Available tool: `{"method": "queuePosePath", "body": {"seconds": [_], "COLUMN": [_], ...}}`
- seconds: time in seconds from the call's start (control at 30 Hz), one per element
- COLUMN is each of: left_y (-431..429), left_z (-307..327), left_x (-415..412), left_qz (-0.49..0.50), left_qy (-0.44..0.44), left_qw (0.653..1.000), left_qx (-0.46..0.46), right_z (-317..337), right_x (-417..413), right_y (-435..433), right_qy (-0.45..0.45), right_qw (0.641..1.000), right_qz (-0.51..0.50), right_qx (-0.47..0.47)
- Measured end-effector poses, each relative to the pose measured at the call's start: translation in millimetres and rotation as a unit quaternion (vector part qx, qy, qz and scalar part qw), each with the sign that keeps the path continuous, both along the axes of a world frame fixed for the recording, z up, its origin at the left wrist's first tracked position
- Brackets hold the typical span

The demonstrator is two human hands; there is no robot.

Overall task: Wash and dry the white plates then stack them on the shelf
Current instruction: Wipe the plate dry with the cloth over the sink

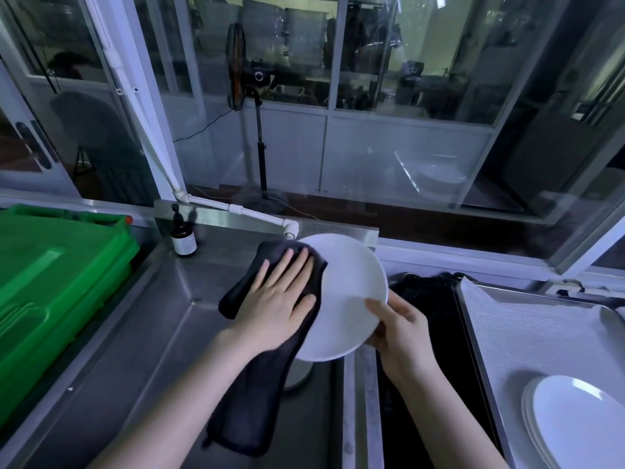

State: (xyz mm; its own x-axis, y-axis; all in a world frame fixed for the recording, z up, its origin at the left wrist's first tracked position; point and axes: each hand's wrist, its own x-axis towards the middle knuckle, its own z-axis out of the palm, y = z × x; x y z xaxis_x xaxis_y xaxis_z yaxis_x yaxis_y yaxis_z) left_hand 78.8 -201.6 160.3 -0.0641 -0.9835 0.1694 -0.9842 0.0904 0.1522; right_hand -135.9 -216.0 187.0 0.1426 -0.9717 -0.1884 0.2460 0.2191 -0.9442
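Observation:
A white plate (351,292) is held tilted above the steel sink (142,340). My right hand (402,330) grips its lower right rim, thumb on the face. My left hand (280,299) lies flat with straight fingers on a dark cloth (250,401), pressing it against the plate's left side. The cloth hangs down below my left wrist. A stack of white plates (575,424) sits on a lined metal tray (527,333) at the lower right.
A green plastic crate (50,286) stands left of the sink. A dark pump bottle (182,235) sits at the sink's back edge near a white tap pipe (260,214). A second dark basin (436,319) lies between sink and tray. Glass windows run behind.

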Motion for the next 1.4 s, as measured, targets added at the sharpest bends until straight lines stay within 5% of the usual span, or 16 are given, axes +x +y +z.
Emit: {"method": "queuePosePath", "body": {"seconds": [0.13, 0.43, 0.67, 0.87, 1.03, 1.17, 1.27, 1.4], "left_y": [33, 5, -1, 0, 4, 10, 21, 20], "left_z": [-16, 5, 26, 17, 28, 25, 11, 16], "left_x": [-15, -21, 9, 30, 21, 36, 36, 39], "left_qz": [-0.035, -0.1, -0.023, 0.004, -0.079, -0.003, 0.089, 0.078], "left_qy": [0.019, -0.018, 0.093, 0.273, 0.317, 0.409, 0.481, 0.473], "left_qw": [0.999, 0.993, 0.981, 0.957, 0.944, 0.912, 0.869, 0.873], "left_qx": [0.015, -0.052, -0.167, -0.1, -0.043, -0.003, -0.079, -0.086], "right_z": [5, -13, 2, 15, 19, 23, 21, 17], "right_x": [1, 18, -3, 10, 35, 28, 20, 22], "right_y": [-5, 24, 13, -4, -3, -12, -16, -15], "right_qy": [-0.011, -0.008, 0.09, 0.292, 0.376, 0.32, 0.24, 0.257], "right_qw": [1.0, 0.996, 0.977, 0.924, 0.866, 0.9, 0.942, 0.938], "right_qz": [-0.029, 0.089, 0.167, 0.126, 0.158, 0.078, -0.021, 0.006], "right_qx": [0.0, 0.006, -0.096, -0.214, -0.289, -0.284, -0.233, -0.23]}}
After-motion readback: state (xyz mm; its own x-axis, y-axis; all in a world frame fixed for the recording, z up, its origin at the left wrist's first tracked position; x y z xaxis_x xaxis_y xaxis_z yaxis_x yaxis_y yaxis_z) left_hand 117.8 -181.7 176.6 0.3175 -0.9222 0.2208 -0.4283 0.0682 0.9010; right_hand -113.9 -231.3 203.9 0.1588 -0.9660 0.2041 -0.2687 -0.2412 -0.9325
